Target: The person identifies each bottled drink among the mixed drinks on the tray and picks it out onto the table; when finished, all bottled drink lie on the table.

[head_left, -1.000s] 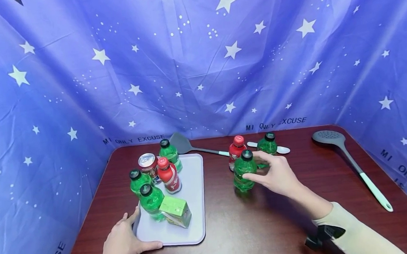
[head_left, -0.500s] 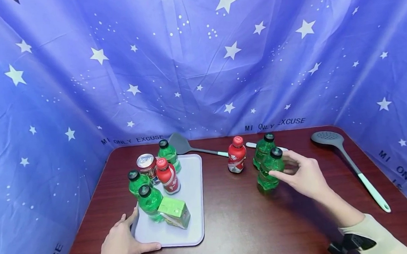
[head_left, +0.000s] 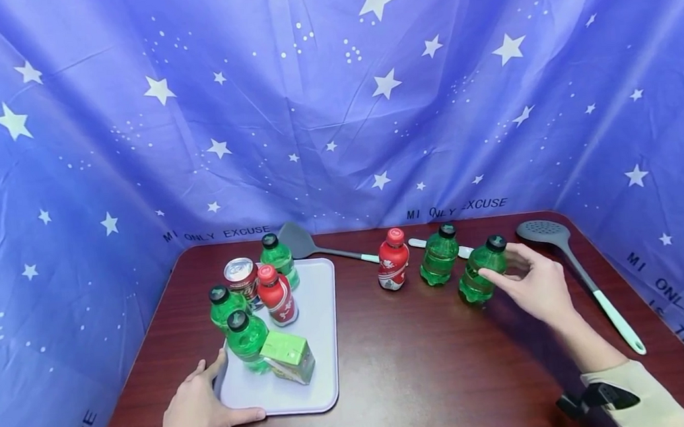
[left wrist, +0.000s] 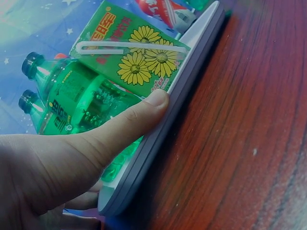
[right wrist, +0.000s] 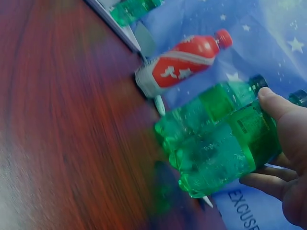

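In the head view my right hand (head_left: 538,289) grips a green plastic soda bottle (head_left: 482,276) with a black cap, thumb on one side and fingers on the other. Close to its left stands another green bottle (head_left: 439,263), then a red bottle (head_left: 393,266). My left hand (head_left: 191,409) holds the near left corner of a pale tray (head_left: 324,347); its thumb lies on the rim in the left wrist view. On the tray are a green drink carton (left wrist: 136,52) with yellow flowers, several green bottles (head_left: 248,342), a red bottle (head_left: 277,301) and a can (head_left: 241,278).
A dark turner (head_left: 298,242) lies behind the tray, its pale handle reaching toward the standing red bottle. Behind the green bottles lies a white spoon (head_left: 418,242). At the right is a grey skimmer (head_left: 548,233) with a mint handle. A starry blue curtain (head_left: 334,108) surrounds the table.
My right hand has carried its green bottle rightward, past the front of the red bottle and the other green bottle, to the right of both. My left hand stays at the tray corner.
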{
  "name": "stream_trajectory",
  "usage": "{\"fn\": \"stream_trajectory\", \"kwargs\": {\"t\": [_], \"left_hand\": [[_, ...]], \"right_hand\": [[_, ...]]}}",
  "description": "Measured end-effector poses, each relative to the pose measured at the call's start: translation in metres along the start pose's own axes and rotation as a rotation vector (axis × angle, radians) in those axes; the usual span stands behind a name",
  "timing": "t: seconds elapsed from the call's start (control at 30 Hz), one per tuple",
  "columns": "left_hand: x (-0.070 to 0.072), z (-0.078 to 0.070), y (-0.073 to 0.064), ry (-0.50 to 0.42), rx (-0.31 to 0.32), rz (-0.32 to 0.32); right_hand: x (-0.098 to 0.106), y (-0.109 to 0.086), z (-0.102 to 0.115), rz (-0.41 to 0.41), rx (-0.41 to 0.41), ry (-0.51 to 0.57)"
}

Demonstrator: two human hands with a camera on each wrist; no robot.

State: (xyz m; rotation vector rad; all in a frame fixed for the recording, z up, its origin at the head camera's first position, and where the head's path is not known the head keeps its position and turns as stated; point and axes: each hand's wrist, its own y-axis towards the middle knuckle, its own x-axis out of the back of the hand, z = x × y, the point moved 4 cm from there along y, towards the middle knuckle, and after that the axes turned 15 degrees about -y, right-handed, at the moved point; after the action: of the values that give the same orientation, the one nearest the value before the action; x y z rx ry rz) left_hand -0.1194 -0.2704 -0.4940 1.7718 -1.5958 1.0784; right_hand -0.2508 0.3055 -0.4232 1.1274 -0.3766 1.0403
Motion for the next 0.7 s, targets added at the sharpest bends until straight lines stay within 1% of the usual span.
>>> {"fn": "stream_trajectory", "kwargs": {"t": [0.13,0.33,0.5,0.7], "left_hand": [[0.000,-0.001,-0.001,-0.006,0.001,0.001],[0.000,-0.001,-0.001,-0.007,0.003,0.003],[0.000,-0.001,-0.001,-0.009,0.003,0.002],[0.000,-0.002,-0.001,-0.001,0.019,0.013]], "right_hand": [[0.000,0.004,-0.013,-0.002,-0.050,-0.036],[-0.002,0.010,-0.027,0.023,-0.131,-0.088],[-0.006,0.013,-0.034,0.034,-0.148,-0.104],[-0.009,0.018,-0.036,0.041,-0.157,-0.126]]}}
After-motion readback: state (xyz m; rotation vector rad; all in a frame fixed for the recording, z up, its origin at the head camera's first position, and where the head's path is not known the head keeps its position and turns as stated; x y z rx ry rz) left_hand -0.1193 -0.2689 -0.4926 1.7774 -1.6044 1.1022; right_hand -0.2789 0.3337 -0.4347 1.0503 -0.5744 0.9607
